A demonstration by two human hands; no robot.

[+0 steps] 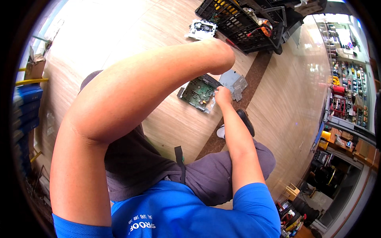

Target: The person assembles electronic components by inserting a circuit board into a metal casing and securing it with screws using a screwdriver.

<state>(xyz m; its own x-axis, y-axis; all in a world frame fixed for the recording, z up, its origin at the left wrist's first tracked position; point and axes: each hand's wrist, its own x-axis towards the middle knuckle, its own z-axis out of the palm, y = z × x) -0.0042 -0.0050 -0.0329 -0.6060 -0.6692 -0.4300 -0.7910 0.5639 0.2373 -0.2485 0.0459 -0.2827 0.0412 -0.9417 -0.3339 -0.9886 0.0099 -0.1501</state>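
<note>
An opened electronic unit (199, 93) with a green circuit board, a metal frame and a dark front edge lies on the floor ahead of me. My right hand (224, 96) is closed at its right edge, thumb and fingers pinched there. Above the unit, my left hand (220, 55) is bent over at the wrist; its fingers are hidden, and so is anything they hold. Grey sheet-metal plates (236, 84) lie just right of the unit. Farther off, a white-framed mechanism (202, 29) rests on the floor.
A black plastic crate (254, 36) of tools and parts stands beyond my left hand. My shoe (246, 123) is close to my right forearm. Blue boxes (29, 104) are stacked at the far left, and loaded shelves (348, 85) line the right side.
</note>
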